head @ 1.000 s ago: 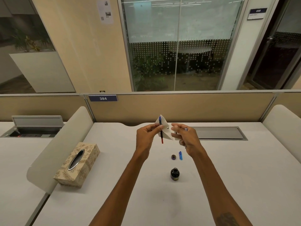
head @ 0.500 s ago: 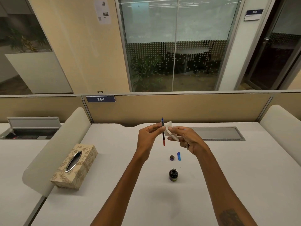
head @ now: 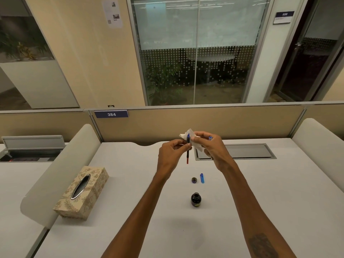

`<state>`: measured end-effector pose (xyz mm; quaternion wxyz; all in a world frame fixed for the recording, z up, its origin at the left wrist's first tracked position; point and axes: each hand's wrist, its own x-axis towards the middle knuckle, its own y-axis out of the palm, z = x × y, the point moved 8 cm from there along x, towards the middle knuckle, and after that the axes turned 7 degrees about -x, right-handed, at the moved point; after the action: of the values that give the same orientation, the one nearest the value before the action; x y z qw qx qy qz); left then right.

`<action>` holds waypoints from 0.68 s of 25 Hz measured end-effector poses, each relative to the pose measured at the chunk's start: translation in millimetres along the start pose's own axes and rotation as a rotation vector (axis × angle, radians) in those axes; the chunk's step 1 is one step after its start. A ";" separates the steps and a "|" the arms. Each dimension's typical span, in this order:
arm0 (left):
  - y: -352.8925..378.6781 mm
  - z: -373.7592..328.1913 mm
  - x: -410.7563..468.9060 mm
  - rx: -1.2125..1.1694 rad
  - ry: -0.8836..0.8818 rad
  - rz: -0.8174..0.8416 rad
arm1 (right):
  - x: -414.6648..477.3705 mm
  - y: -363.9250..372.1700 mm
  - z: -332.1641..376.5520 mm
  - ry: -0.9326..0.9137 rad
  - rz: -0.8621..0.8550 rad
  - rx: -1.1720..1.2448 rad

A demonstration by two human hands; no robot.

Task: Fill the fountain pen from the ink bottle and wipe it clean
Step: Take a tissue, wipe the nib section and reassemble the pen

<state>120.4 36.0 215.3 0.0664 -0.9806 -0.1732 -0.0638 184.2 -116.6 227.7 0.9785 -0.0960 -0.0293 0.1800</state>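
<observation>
Left hand (head: 172, 152) pinches the upright pen (head: 187, 153) between closed fingertips; right hand (head: 210, 148) presses a crumpled tissue (head: 188, 134) around its upper end, fingers curled shut.

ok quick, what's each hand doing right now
Left hand: closed, pinching the thin fountain pen with the red lower end.
Right hand: closed, pressing a crumpled white tissue against the pen's top, with a small blue part in its fingers.
</observation>
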 end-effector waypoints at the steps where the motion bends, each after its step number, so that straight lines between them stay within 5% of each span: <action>1: 0.6 -0.1 0.4 -0.021 -0.005 0.007 | -0.8 0.6 0.2 0.003 0.027 0.010; 17: 3.1 1.4 0.1 -0.067 -0.057 -0.062 | -8.4 5.8 6.2 -0.033 0.089 -0.001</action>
<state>121.8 33.3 213.6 0.0268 -0.9778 -0.2032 -0.0438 173.8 -113.2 232.4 0.9688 -0.0949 -0.0413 0.2251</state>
